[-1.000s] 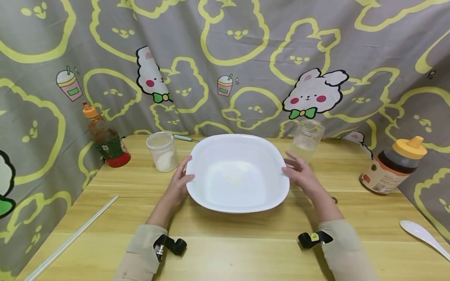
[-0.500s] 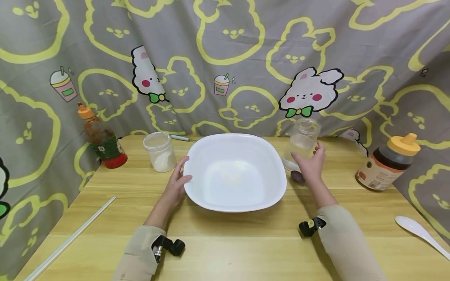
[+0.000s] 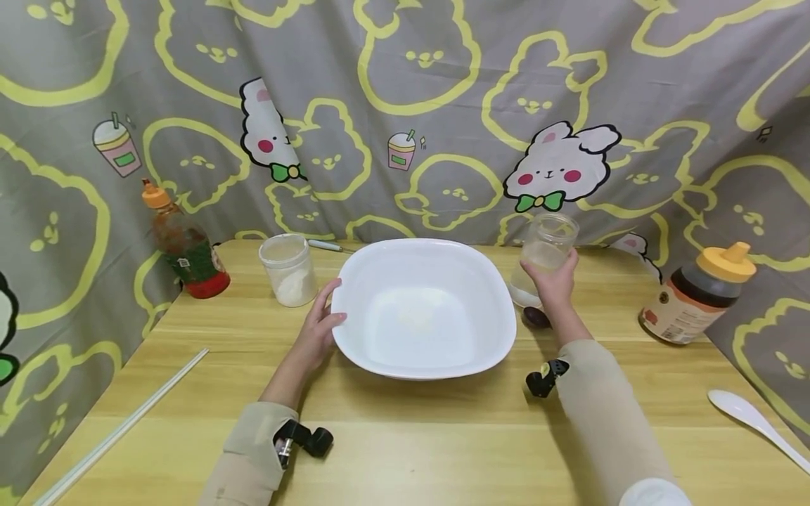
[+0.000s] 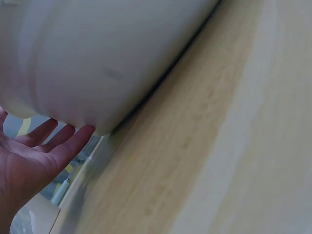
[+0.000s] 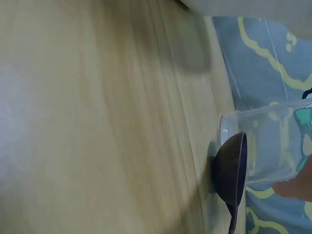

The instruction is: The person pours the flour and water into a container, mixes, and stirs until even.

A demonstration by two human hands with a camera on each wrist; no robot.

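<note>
A white basin [image 3: 424, 323] sits in the middle of the wooden table. My left hand [image 3: 314, 336] grips its left side, thumb at the rim; in the left wrist view the fingertips of this hand [image 4: 30, 163] touch the basin's outer wall [image 4: 107, 63]. Right of the basin, a clear glass jar [image 3: 544, 246], part filled with something clear, stands upright on the table. My right hand [image 3: 558, 280] holds it, thumb in front and the other fingers mostly hidden. A dark ladle-like spoon [image 5: 229, 170] lies just before the jar [image 5: 270, 146].
Left stand a jar of white powder [image 3: 290, 277] and an orange-capped sauce bottle [image 3: 190, 256]; chopsticks [image 3: 126, 425] lie nearer. A blue-handled tool [image 3: 325, 245] is behind. Right are a yellow-capped bottle [image 3: 696, 295] and a white spoon [image 3: 753, 418]. A round white shape [image 3: 654, 494] shows at the bottom edge.
My right hand has left the basin's right rim, moved to the glass jar and taken hold of it. The dark spoon has come into view beneath it. My left hand stays on the basin.
</note>
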